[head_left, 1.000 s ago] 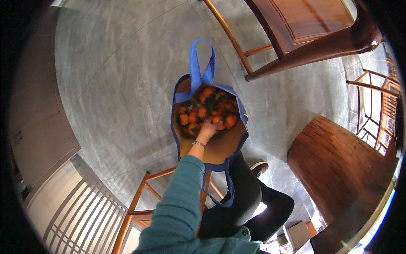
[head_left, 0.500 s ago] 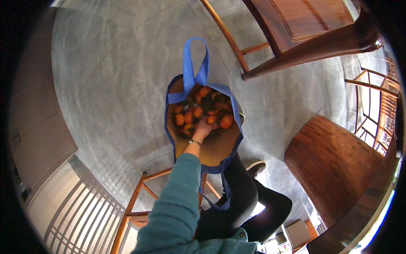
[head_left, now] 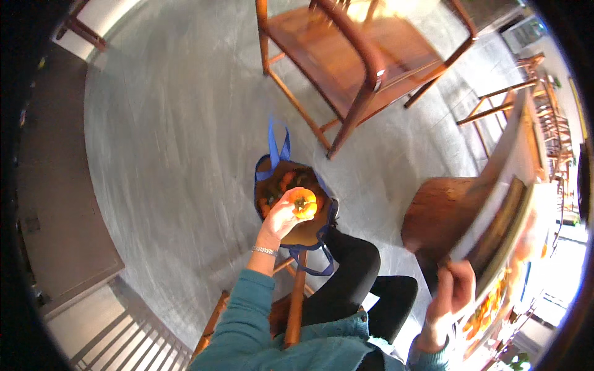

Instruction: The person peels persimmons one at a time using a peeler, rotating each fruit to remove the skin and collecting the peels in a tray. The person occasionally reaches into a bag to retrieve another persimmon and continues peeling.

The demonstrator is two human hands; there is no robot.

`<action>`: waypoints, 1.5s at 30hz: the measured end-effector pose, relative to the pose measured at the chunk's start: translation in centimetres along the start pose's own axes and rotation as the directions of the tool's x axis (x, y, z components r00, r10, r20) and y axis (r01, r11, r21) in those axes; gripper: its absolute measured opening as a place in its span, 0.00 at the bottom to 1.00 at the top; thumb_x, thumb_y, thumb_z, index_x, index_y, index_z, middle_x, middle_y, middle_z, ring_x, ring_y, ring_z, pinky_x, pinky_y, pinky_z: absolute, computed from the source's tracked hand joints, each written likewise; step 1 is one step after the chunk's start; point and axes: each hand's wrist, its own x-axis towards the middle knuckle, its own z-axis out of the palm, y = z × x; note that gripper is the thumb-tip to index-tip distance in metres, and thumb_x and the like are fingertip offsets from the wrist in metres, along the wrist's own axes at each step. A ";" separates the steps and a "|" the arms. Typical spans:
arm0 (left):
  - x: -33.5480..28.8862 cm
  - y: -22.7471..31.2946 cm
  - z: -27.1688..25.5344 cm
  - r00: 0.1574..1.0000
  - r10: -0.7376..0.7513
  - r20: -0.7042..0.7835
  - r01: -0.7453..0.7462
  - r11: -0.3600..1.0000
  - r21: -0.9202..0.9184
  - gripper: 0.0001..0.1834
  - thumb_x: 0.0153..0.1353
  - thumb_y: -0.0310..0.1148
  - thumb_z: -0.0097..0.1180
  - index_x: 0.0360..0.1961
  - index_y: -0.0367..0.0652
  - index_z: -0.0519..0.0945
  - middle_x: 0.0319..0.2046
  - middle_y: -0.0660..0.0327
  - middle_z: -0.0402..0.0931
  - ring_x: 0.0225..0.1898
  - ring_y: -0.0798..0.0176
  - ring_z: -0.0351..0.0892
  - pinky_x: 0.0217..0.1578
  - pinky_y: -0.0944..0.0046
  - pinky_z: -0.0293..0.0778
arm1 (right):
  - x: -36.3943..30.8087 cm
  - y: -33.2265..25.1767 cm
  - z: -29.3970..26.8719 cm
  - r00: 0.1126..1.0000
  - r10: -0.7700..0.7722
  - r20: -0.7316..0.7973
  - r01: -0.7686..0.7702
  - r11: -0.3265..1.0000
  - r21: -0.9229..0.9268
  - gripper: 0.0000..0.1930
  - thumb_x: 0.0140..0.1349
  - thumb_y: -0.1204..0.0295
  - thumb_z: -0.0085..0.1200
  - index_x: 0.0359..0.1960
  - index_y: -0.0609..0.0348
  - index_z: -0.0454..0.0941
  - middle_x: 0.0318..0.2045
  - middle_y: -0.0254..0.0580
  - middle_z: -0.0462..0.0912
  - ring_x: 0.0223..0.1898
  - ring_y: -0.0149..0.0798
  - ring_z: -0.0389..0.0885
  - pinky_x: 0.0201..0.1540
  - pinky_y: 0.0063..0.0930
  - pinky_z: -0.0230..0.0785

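Observation:
My left hand is closed round an orange mandarin, its stem end facing up. It is held over the open mouth of a blue-trimmed fabric bag with a brown inside. More orange fruit and dark green leaves lie in the bag, partly hidden by my hand. To the right, by the table edge, my right hand is raised with its fingers curled together. Something small and dark shows at its fingertips, too blurred to name.
A wooden armchair stands ahead on the grey floor. On the right is a wooden table on a thick trunk-like base, with orange pieces on top. A dark cabinet stands left. Part of a wooden chair is beside my legs.
My left hand has come up out of the bag with a mandarin in it. My right hand has come into view by the table. The view has shifted, showing more of the table and armchair.

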 end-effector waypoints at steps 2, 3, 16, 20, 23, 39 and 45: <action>-0.4 1.6 2.7 1.000 0.006 0.013 -0.008 0.989 0.146 0.23 0.57 0.30 0.48 0.55 0.42 0.65 0.50 0.55 0.70 0.50 0.55 0.72 0.48 0.52 0.71 | 0.3 -0.4 -0.1 0.999 -0.024 0.026 0.023 0.999 0.044 0.03 0.53 0.82 0.48 0.29 0.65 0.72 0.23 0.32 0.69 0.23 0.22 0.63 0.26 0.14 0.55; -0.5 2.1 3.2 1.000 -0.002 -0.004 0.003 0.969 0.246 0.22 0.57 0.30 0.48 0.54 0.42 0.66 0.49 0.56 0.70 0.49 0.56 0.72 0.47 0.54 0.72 | 0.4 -0.3 -0.2 0.996 -0.076 0.038 0.074 0.996 0.039 0.02 0.54 0.80 0.49 0.30 0.64 0.73 0.22 0.30 0.69 0.24 0.21 0.63 0.27 0.14 0.55; 4.8 -8.8 -13.2 0.793 0.087 -0.603 0.603 -0.254 0.756 0.18 0.52 0.34 0.49 0.44 0.39 0.76 0.45 0.46 0.74 0.48 0.43 0.73 0.47 0.49 0.70 | 1.1 0.8 -0.9 0.993 -0.080 0.088 0.093 0.984 -0.150 0.06 0.58 0.72 0.42 0.29 0.60 0.70 0.22 0.34 0.67 0.26 0.28 0.64 0.32 0.19 0.56; 7.2 -7.8 -17.1 0.631 0.241 -0.737 0.776 -0.167 0.609 0.16 0.52 0.35 0.52 0.40 0.39 0.78 0.43 0.46 0.75 0.47 0.46 0.74 0.46 0.51 0.71 | 0.9 4.4 -2.1 0.953 -0.278 -0.119 0.274 0.961 -0.046 0.11 0.57 0.66 0.42 0.27 0.61 0.70 0.19 0.34 0.65 0.23 0.28 0.60 0.29 0.20 0.53; 8.7 -6.2 -21.0 0.719 0.270 -0.641 0.694 -0.331 0.639 0.18 0.50 0.32 0.55 0.44 0.42 0.75 0.41 0.51 0.76 0.44 0.49 0.75 0.42 0.53 0.73 | 1.6 6.1 -2.8 0.956 -0.289 -0.043 0.278 0.945 -0.174 0.10 0.56 0.67 0.43 0.28 0.61 0.71 0.20 0.36 0.66 0.23 0.29 0.62 0.29 0.21 0.54; 15.5 -9.3 -29.4 0.683 0.714 -0.154 0.303 -0.086 0.949 0.20 0.46 0.31 0.58 0.44 0.41 0.75 0.39 0.55 0.76 0.40 0.52 0.74 0.38 0.55 0.72 | 3.9 6.9 -2.7 0.991 -0.124 0.052 0.133 0.962 -0.240 0.07 0.49 0.77 0.48 0.31 0.63 0.72 0.26 0.43 0.71 0.28 0.35 0.68 0.32 0.23 0.60; 8.7 -5.3 -19.5 0.566 0.186 -0.803 0.162 0.931 0.329 0.28 0.52 0.27 0.50 0.57 0.42 0.63 0.47 0.56 0.70 0.46 0.58 0.73 0.43 0.56 0.74 | 2.9 4.1 -2.5 0.995 -0.043 0.092 0.056 0.988 -0.144 0.09 0.46 0.80 0.49 0.32 0.63 0.72 0.28 0.46 0.73 0.30 0.37 0.71 0.33 0.24 0.62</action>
